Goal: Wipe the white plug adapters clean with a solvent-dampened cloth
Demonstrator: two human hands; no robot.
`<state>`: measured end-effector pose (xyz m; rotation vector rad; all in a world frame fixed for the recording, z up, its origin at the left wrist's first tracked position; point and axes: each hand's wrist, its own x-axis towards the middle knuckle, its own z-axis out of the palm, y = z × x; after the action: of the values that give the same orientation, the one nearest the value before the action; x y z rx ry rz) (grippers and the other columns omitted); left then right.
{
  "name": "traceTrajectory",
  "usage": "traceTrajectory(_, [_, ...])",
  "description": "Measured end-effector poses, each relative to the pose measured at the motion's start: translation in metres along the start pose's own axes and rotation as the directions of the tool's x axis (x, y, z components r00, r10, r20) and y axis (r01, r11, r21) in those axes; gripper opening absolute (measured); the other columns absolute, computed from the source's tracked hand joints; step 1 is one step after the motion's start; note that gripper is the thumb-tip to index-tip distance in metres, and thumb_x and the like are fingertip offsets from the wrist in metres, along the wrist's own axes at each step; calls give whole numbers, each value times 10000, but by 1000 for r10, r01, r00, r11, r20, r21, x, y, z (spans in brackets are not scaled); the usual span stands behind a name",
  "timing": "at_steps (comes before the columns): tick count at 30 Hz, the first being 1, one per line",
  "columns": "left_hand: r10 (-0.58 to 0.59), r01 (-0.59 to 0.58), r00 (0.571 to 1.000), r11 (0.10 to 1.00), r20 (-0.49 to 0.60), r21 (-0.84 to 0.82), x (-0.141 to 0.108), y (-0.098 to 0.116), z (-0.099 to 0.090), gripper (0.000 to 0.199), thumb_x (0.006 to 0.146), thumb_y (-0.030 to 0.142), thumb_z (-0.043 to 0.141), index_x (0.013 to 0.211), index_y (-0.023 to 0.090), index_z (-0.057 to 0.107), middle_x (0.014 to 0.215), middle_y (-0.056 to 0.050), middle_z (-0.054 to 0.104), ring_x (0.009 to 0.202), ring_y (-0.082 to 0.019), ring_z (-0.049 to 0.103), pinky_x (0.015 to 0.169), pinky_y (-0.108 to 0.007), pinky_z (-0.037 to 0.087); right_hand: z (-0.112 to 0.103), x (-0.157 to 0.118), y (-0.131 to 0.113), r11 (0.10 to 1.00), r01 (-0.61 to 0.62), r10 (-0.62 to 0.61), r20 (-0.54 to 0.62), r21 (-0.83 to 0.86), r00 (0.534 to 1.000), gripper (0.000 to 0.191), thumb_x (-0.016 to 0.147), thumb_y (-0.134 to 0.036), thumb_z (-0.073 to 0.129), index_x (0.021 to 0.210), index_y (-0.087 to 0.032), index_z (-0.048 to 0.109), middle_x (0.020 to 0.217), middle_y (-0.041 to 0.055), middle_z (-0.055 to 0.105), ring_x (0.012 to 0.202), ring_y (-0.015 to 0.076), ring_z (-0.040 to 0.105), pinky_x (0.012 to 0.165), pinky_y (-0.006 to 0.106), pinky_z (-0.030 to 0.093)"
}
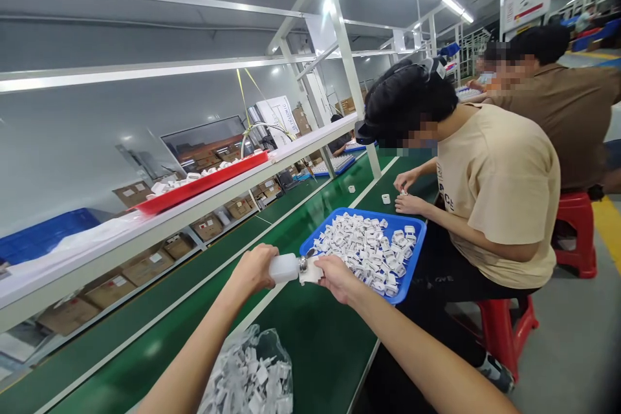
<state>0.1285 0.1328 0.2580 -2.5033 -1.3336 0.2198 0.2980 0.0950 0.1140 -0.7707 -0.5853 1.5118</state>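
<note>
My left hand (255,270) is wrapped round a translucent white bottle (284,268), which lies tilted sideways with a metal cap at its right end. My right hand (336,278) pinches a white plastic part (311,270) against the capped end. Whether cap and part touch is too small to tell. Just beyond my right hand, a blue tray (418,257) holds several loose white parts (361,242). Closer to me, a clear plastic bag (252,372) full of small white pieces rests on the green work surface (317,343).
To the right, a person in a beige shirt (509,168) works with both hands at the bench beside two white parts (385,199). A raised shelf (111,242) on the left carries a red tray (204,184). Red stools (507,336) stand on the right.
</note>
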Motion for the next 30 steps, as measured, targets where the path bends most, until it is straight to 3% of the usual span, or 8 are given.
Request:
traceTrajectory(12, [-11,11,1000,999,4,-41,2,-1,12,454,514,159,842,937,228,692,1048,-66,714,981,-306,693,749,-325,493,-3,10,13,1000,-13,12,-32,-22,999,294,984,-352,649,1207,-162,636,1158,72,675,936,196,687,794,382,600])
traceTrajectory(19, [-56,57,998,987,14,-147,3,4,25,552,487,168,904,981,199,662,1093,-72,677,988,-289,666,787,-353,517,0,13,19,1000,5,-6,-57,-11,998,295,985,-351,649,1211,-162,634,1158,72,675,933,195,689,789,380,603])
traceTrajectory(21, [-72,72,997,978,9,-194,4,4,33,525,579,226,904,1035,173,649,1127,-75,661,1012,-270,643,831,-384,526,0,14,18,1000,24,-25,-66,-4,997,302,984,-352,650,1220,-163,632,1177,76,671,955,203,687,808,392,600])
traceTrajectory(25, [-156,152,988,934,14,-322,9,5,52,282,850,310,763,1057,156,651,1132,-66,662,999,-226,640,852,-409,548,-3,11,11,997,78,-78,-39,3,996,289,985,-350,649,1204,-161,639,1164,74,676,949,199,688,809,390,599])
traceTrajectory(30, [-276,241,961,815,13,-527,16,6,80,218,890,327,734,994,150,658,1009,-36,683,873,-188,657,771,-362,563,-13,4,-1,993,120,-120,13,5,993,271,986,-348,649,1176,-156,649,1133,67,686,924,191,691,796,380,600])
